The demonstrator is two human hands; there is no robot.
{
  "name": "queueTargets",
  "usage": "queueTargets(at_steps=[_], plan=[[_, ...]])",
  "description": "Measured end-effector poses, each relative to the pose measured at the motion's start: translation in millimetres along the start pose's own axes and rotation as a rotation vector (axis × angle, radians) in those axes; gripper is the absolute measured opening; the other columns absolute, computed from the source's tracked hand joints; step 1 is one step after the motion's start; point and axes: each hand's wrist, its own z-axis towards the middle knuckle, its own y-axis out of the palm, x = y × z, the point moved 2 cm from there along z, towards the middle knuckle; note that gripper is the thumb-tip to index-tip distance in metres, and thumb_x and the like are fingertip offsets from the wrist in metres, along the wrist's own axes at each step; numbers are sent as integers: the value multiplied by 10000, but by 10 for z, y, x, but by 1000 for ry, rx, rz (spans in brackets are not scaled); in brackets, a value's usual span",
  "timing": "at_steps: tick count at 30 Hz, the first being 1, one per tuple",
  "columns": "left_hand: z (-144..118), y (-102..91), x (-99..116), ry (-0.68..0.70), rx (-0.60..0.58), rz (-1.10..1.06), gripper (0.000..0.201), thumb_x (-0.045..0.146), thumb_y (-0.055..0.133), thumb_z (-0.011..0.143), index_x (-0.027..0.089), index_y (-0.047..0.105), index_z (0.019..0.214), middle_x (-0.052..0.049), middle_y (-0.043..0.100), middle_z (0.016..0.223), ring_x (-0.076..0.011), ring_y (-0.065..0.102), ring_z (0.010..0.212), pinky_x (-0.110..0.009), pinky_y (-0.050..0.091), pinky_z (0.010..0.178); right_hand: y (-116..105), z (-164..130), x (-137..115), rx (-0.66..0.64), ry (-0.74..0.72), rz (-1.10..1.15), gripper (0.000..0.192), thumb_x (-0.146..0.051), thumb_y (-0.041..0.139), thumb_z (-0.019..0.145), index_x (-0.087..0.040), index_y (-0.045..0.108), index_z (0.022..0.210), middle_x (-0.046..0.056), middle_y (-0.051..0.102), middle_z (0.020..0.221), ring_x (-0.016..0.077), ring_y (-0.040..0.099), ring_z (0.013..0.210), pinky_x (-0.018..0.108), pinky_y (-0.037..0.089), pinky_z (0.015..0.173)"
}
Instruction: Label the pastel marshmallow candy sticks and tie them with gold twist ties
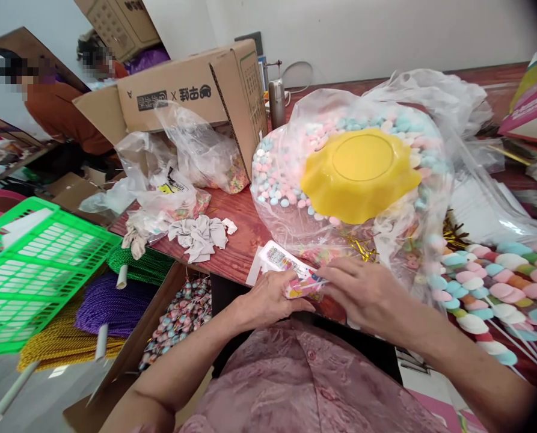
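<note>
Both hands meet at the near edge of the reddish tabletop (241, 234). Left hand (268, 297) and right hand (367, 294) pinch a small printed packet (290, 270) between their fingers (295, 304), flat against the edge. Just behind it, a large clear bag of pastel candies (277, 180), a yellow scalloped bowl (361, 174) resting upside down on top. To the right, skewers of pastel marshmallows (494, 282) lie in a row. Left: crumpled white wrappers (200, 234), an open cardboard box (191, 90), a green plastic crate (29, 264), spools of purple, green and gold cord (110, 304). Another person in orange (61, 108) sits beyond.
</note>
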Motion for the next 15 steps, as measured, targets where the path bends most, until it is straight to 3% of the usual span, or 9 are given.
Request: queueTargets(at_steps=[3, 8, 10, 12, 14, 15], plan=[[15, 28, 35, 63, 3, -90, 342, 425, 707, 832, 186, 660, 1072, -12, 694, 972, -178, 606, 913, -264, 439, 833, -91, -48, 46, 97, -63, 58, 255, -33, 380, 905, -177, 591, 908, 53, 635, 826, 161, 597, 760, 267, 428, 655], [93, 240, 69, 84, -27, -281, 255, 383, 682, 846, 132, 650, 880, 2, 624, 798, -131, 543, 774, -234, 421, 729, -20, -24, -65, 56, -62, -38, 200, -47, 426, 879, -163, 581, 823, 35, 599, 716, 151, 534, 629, 272, 379, 575], [90, 225, 63, 59, -50, -471, 316, 388, 746, 785, 138, 653, 953, 5, 623, 836, -109, 536, 749, -218, 424, 705, -27, -27, -36, 40, -62, 8, 220, -61, 412, 889, -157, 608, 859, 35, 609, 714, 147, 539, 623, 268, 394, 576], [73, 130, 44, 4, -129, -666, 542, 431, 804, 714, 179, 618, 1156, -4, 639, 939, -81, 535, 686, -194, 419, 625, -76, -49, 49, 28, -58, 135, 283, -68, 375, 911, -166, 640, 923, 37, 642, 734, 141, 578, 652, 257, 438, 610], [58, 4, 25, -48, -240, -790, 697, 515, 778, 725, 220, 544, 1311, -28, 651, 1005, -65, 545, 622, -176, 405, 544, -142, -69, 152, 38, -30, 253, 313, -94, 370, 945, -193, 664, 988, 44, 698, 811, 141, 641, 741, 257, 489, 683], [56, -45, 17, -80, -301, -813, 673, 549, 739, 757, 207, 556, 1308, -36, 662, 966, -65, 552, 593, -173, 406, 521, -169, -70, 197, 55, -14, 285, 307, -111, 385, 958, -206, 672, 1012, 46, 719, 856, 144, 663, 789, 262, 506, 718]])
